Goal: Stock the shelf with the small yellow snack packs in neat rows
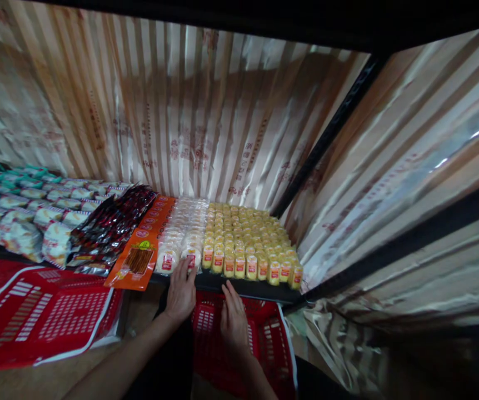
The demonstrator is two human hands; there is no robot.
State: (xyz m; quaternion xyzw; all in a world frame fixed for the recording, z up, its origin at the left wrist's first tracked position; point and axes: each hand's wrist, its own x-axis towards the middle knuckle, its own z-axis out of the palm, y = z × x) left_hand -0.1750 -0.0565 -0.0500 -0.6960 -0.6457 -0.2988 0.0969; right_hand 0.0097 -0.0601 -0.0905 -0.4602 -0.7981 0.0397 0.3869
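Observation:
My left hand point(182, 289) reaches to the shelf front, its fingertips touching a round white packaged snack point(191, 254) with a red label. The fingers lie stretched out, not wrapped round it. Behind that snack run two rows of the same white packs in clear film. My right hand point(234, 318) hovers over a red basket point(270, 333), fingers extended, just below the shelf edge point(239, 285). Nothing shows in it. Small yellow packaged snacks point(239, 265) stand in several tight rows to the right of the white ones.
Left of the white packs lie an orange snack packet point(139, 253), dark shiny packets point(110, 228) and white-and-teal bags point(18, 222). Another red basket point(56, 316) sits at lower left. Black shelf posts point(335, 128) and corrugated sheeting point(206, 111) enclose the back and right.

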